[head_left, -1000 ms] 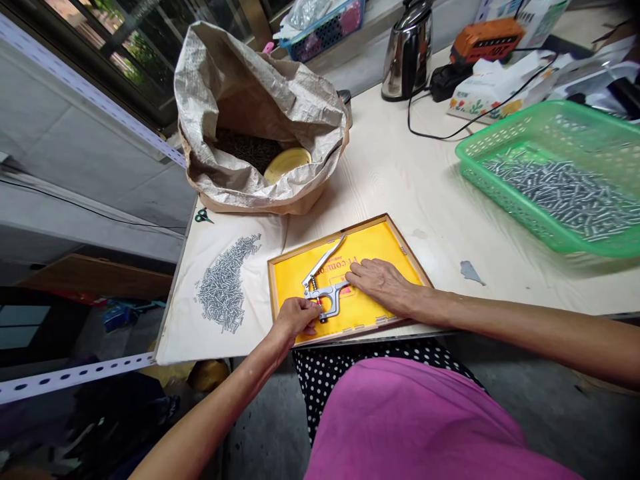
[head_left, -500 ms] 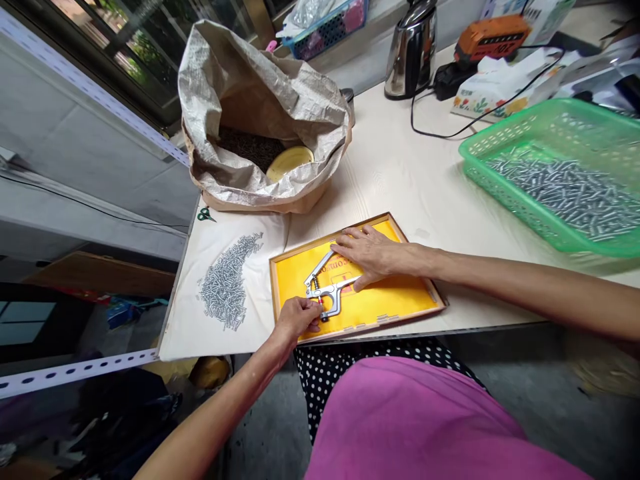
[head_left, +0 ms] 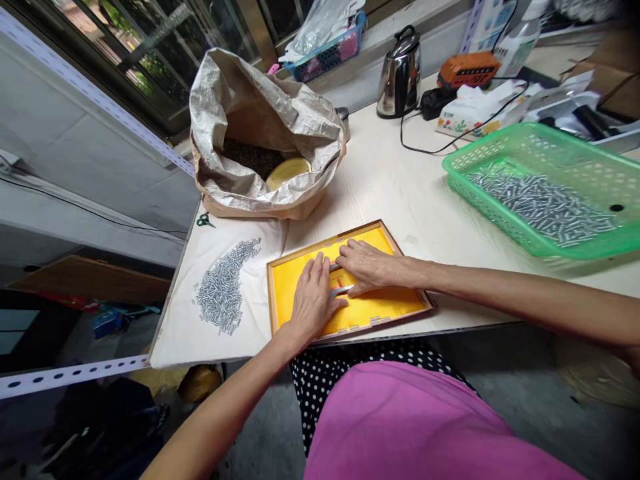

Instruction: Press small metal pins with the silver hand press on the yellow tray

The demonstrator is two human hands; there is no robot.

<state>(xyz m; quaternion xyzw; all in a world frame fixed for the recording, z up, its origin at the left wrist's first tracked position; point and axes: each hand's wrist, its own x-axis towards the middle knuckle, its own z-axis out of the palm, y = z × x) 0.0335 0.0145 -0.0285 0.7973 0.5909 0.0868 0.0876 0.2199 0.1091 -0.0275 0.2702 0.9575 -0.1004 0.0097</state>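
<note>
Surface (head_left: 400, 180): supporting yellow tray (head_left: 330, 240) | left hand (head_left: 313, 300): lying wide open over pliers (head_left: 341, 290) | right hand (head_left: 373, 267): pressing wide open beside pliers

This looks like a modest home workroom set up for small-scale handwork. A pale wood-grain worktop (head_left: 400, 180) runs beneath a dark-framed window (head_left: 165, 60), and a blue plastic basket (head_left: 327, 57) sits on the sill. A white perforated steel shelving strip (head_left: 75, 373) runs along the worktop's edge. Household things point to a lived-in room: a stainless steel kettle (head_left: 399, 77) and a floral tissue box (head_left: 465, 113) stand near a black cable (head_left: 440, 151). Work supplies share the surface: a bright green plastic basket (head_left: 505, 153) holds many small silver metal pieces (head_left: 540, 207), and a large brown paper sack (head_left: 220, 113) slumps open.
</note>
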